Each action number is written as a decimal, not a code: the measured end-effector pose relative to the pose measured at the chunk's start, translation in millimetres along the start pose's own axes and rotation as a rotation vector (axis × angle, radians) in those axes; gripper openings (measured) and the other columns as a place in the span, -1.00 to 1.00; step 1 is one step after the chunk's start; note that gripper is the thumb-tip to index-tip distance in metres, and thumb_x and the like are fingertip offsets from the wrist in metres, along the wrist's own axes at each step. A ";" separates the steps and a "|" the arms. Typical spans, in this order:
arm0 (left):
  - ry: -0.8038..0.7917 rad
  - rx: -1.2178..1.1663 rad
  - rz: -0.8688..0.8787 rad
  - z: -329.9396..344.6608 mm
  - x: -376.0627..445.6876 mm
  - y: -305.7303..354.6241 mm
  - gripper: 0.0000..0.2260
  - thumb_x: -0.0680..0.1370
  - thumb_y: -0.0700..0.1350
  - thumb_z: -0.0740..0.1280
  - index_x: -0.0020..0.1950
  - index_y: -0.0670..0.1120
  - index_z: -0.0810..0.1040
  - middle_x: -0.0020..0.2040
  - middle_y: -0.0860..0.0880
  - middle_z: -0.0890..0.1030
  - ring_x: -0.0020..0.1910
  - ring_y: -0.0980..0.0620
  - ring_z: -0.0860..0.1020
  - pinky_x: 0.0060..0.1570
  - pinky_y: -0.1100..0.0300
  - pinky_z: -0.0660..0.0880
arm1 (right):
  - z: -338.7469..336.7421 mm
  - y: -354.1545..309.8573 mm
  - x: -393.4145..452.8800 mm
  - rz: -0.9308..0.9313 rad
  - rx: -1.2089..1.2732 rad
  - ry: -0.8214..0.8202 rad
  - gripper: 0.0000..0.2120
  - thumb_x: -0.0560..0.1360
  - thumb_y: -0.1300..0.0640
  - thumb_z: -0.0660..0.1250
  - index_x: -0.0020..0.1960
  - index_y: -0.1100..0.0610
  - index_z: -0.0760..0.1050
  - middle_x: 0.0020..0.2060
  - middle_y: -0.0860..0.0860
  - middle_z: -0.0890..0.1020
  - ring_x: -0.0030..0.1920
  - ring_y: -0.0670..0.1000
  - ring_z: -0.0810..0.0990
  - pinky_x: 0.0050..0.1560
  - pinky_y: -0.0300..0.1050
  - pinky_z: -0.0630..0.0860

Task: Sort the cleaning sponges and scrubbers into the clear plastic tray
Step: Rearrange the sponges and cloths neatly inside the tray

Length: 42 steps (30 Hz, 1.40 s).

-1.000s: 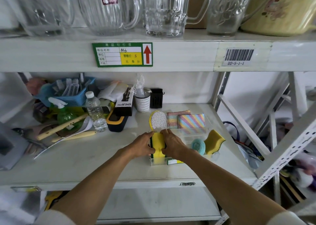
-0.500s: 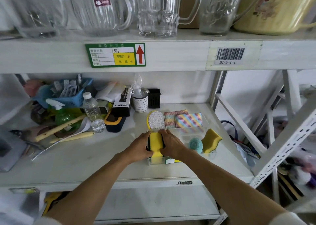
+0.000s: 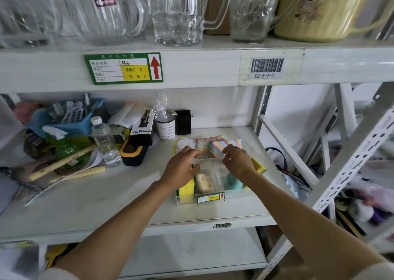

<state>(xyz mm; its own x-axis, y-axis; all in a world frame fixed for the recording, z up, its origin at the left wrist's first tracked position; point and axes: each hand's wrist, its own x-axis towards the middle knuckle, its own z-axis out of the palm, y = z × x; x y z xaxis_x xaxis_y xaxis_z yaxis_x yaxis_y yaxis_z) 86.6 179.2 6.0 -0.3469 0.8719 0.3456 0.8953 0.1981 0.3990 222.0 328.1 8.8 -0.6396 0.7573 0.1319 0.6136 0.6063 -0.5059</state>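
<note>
The clear plastic tray [image 3: 234, 194] sits at the front right of the shelf. A yellow sponge [image 3: 186, 191] stands on edge in its left end, with a beige loofah sponge [image 3: 205, 183] beside it. A teal scrubber [image 3: 231, 183] is further right, and a yellow-green sponge [image 3: 259, 166] leans at the right end. Behind the tray lie a silver mesh scrubber [image 3: 183, 144] and two striped pads [image 3: 207, 142] [image 3: 227, 146]. My left hand [image 3: 182, 167] and my right hand [image 3: 238, 162] hover over the tray's back half. Their fingers are loosely curled near the striped pads and hold nothing.
Clutter fills the shelf's left: a water bottle [image 3: 104, 141], a blue basket [image 3: 70, 122], a green spray bottle [image 3: 64, 145], wooden-handled tools [image 3: 64, 162] and a yellow-black holder [image 3: 133, 153]. A white cup [image 3: 165, 128] stands behind. Glass jugs line the upper shelf [image 3: 191, 66].
Both hands have let go of the yellow sponge, which now stands in the tray's left end. They have moved back toward the striped pads, uncovering the loofah.
</note>
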 end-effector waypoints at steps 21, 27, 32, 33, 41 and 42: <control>-0.542 1.054 -0.129 79.5 33.2 46.1 -0.67 0.56 0.04 0.23 0.28 -0.04 0.53 0.35 -0.12 0.48 0.36 -0.13 0.32 0.41 -0.06 0.13 | 35.7 42.2 -9.2 0.056 -0.467 -0.184 -0.54 0.53 0.17 0.34 0.39 0.21 0.32 0.30 0.16 0.44 0.15 0.13 0.60 0.12 -0.01 0.57; -0.416 0.855 -0.174 78.2 34.8 45.9 -0.64 0.47 0.02 0.35 0.22 -0.08 0.50 0.16 -0.05 0.60 0.25 -0.11 0.46 0.32 -0.07 0.21 | 38.5 43.9 -2.6 0.047 -0.389 -0.174 -0.56 0.53 0.14 0.33 0.35 0.17 0.31 0.22 0.14 0.52 0.09 0.13 0.63 0.08 -0.01 0.61; -0.317 0.730 -0.187 74.6 40.4 45.3 -0.64 0.41 -0.02 0.44 0.15 -0.07 0.49 0.04 -0.04 0.65 0.13 -0.11 0.54 0.23 -0.10 0.23 | 33.5 49.5 1.3 0.037 -0.376 -0.130 -0.60 0.56 0.13 0.29 0.35 0.16 0.29 0.19 0.14 0.53 0.06 0.13 0.63 0.03 -0.01 0.62; -0.313 0.738 -0.181 73.0 41.4 44.3 -0.66 0.41 -0.04 0.44 0.15 -0.06 0.50 0.03 -0.03 0.66 0.12 -0.10 0.55 0.22 -0.10 0.23 | 32.5 50.0 1.8 0.030 -0.377 -0.123 -0.59 0.56 0.12 0.27 0.37 0.15 0.28 0.20 0.14 0.53 0.06 0.13 0.62 0.03 -0.01 0.61; -0.329 0.900 -0.160 68.8 41.2 37.3 -0.81 0.49 -0.06 0.35 0.08 -0.05 0.54 0.03 -0.03 0.66 0.11 -0.08 0.53 0.25 -0.07 0.26 | 32.9 47.7 4.6 -0.026 -0.404 -0.100 -0.62 0.60 0.09 0.20 0.39 0.13 0.27 0.22 0.14 0.50 0.08 0.13 0.60 0.04 0.00 0.56; -0.337 0.918 -0.157 68.8 41.3 36.8 -0.82 0.49 -0.07 0.34 0.08 -0.04 0.56 0.03 -0.03 0.67 0.12 -0.08 0.52 0.25 -0.07 0.26 | 32.8 48.0 4.3 -0.033 -0.412 -0.106 -0.62 0.60 0.08 0.21 0.39 0.12 0.28 0.21 0.13 0.50 0.09 0.12 0.59 0.05 -0.01 0.56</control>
<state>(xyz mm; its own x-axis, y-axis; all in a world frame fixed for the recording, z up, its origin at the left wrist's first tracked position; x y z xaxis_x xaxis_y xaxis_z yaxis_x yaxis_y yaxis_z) 124.4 253.3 -23.5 -0.5105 0.8594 0.0281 0.7644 0.4685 -0.4429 233.5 352.5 -42.8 -0.6926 0.7200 0.0433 0.7122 0.6921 -0.1174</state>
